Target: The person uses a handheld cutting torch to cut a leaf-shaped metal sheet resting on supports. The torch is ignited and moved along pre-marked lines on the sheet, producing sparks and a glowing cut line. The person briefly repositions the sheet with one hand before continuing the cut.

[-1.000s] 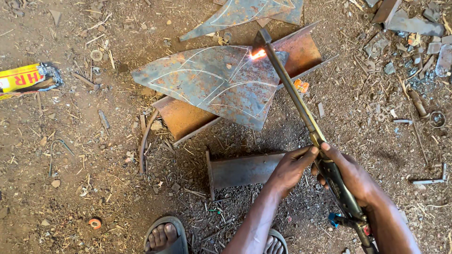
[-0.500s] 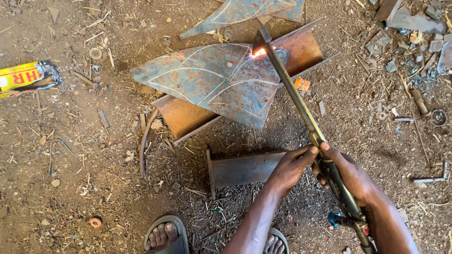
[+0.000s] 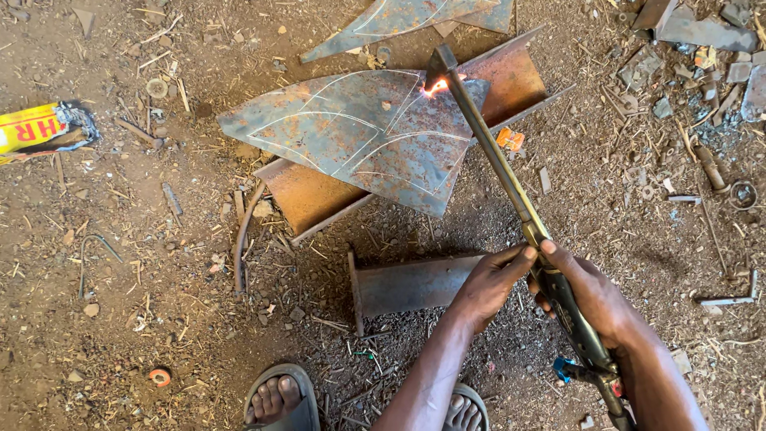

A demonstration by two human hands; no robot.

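Flame (image 3: 435,86) unmoved on marked plate (image 3: 359,136)

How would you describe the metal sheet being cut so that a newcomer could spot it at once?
On the dirt ground, find the rusty orange steel beam lying at a slant. The metal sheet rests on it, grey-blue, rust-spotted, roughly fan-shaped. Unlike the similar sheet above it, the torch flame touches its upper right edge.

Bare dirt lies open left of the marked steel sheet (image 3: 359,136). Nearer the feet, a short steel beam (image 3: 415,283) blocks the ground; scrap pieces (image 3: 702,32) crowd the upper right.
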